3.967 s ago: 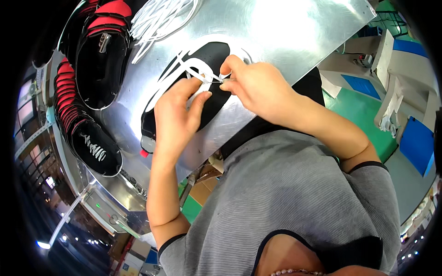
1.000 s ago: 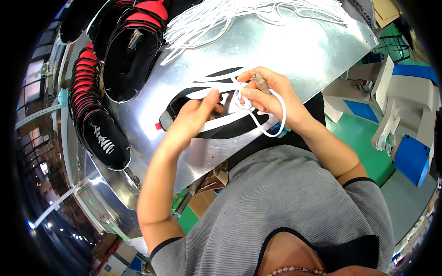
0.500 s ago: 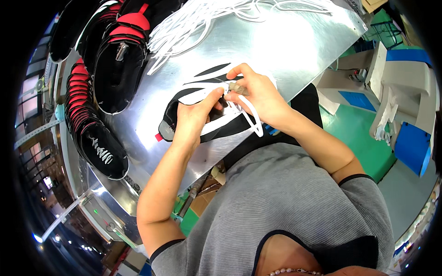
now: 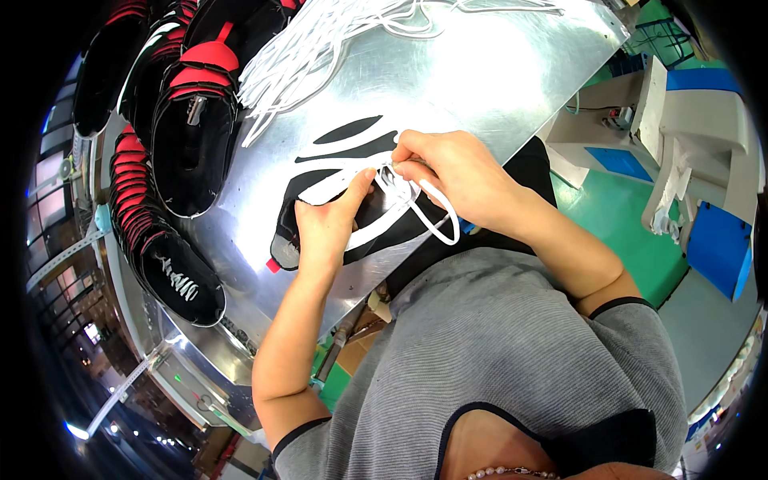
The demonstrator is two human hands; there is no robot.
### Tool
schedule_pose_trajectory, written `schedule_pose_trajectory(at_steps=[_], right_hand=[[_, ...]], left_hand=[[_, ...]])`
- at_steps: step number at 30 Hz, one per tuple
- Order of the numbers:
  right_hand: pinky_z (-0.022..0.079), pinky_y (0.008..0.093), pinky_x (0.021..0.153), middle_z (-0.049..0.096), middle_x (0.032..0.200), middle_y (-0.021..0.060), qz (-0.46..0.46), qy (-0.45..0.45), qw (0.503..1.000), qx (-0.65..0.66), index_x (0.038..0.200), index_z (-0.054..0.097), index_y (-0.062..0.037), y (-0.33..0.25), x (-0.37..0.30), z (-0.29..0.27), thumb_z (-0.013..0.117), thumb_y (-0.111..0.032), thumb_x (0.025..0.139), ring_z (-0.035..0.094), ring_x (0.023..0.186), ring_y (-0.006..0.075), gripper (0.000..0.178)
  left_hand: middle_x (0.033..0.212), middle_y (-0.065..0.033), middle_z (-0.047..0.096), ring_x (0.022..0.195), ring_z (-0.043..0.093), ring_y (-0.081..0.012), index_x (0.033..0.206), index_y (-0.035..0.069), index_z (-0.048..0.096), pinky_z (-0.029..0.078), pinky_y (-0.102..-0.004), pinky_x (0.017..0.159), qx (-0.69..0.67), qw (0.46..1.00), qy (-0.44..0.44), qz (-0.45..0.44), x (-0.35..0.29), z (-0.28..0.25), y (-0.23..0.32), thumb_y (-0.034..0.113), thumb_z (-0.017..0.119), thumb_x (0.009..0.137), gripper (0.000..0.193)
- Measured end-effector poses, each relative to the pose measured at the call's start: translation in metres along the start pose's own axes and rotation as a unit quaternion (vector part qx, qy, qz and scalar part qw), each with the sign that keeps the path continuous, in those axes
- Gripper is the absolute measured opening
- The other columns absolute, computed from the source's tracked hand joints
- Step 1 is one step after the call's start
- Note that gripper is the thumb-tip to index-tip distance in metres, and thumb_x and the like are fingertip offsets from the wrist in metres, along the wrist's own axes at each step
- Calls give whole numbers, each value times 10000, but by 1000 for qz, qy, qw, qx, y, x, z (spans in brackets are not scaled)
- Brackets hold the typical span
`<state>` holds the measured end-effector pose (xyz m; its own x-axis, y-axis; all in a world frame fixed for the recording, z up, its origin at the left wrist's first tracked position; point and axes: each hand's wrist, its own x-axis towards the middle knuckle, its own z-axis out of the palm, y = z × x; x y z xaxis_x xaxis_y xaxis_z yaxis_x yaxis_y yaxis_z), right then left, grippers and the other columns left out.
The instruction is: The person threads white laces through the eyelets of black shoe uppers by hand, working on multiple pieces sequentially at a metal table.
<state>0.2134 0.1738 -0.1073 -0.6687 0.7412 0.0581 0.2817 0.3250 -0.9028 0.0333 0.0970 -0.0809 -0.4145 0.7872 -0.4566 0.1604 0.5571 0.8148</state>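
A black and white shoe upper lies on the metal table in front of me, with a grey heel lining and a small red tab at its left end. My left hand is closed on its side near the opening, thumb on top; the other fingers are mostly hidden. White shoelace bunches over the middle of the upper, and a loop of it hangs toward me. Thumb and fingers of my right hand pinch the lace there. Black and white side panels spread out beyond the hands.
A heap of white laces lies along the far left of the metal table. Nested black and red shoe uppers stand at the left, beside a larger black upper. Beige equipment with blue panels is at the right.
My right index finger has come down from its raised position, and the fingers now pinch the lace. More lace bunches over the upper. The upper appears slightly lower in view.
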Motion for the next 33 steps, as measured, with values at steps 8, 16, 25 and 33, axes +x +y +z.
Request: schedule_pose_trajectory(at_steps=[8,16,25,33], right_hand=[[496,443,664,675,794,176,9,-82,987,-141,922,606,-24,-7,18,12,605,-119,879,656,758,364,104],[486,367,636,614,662,93,53,-48,994,-85,970,577,-40,-26,12,-31,545,-154,952,635,665,250,120],[491,385,737,672,859,132,17,14,1000,-17,1185,536,-46,14,24,20,502,-195,1008,651,818,298,234],[508,453,766,686,926,214,82,-5,988,-131,1203,538,-7,24,31,25,505,-202,1001,658,841,378,283]], left_hand=[[702,-17,664,514,527,-55,823,1,689,396,-221,476,-39,993,-32,107,-18,12,-12,88,648,932,145],[662,-8,610,586,520,-89,766,13,672,421,-237,596,-84,993,-79,34,-5,-13,-19,165,640,933,228],[1103,-37,682,992,615,-126,1160,8,651,479,-276,884,-42,995,-85,9,4,4,-2,62,779,805,381],[807,14,509,688,477,-96,798,54,547,386,-214,658,-469,877,-108,-14,-61,-85,17,-43,652,792,143]])
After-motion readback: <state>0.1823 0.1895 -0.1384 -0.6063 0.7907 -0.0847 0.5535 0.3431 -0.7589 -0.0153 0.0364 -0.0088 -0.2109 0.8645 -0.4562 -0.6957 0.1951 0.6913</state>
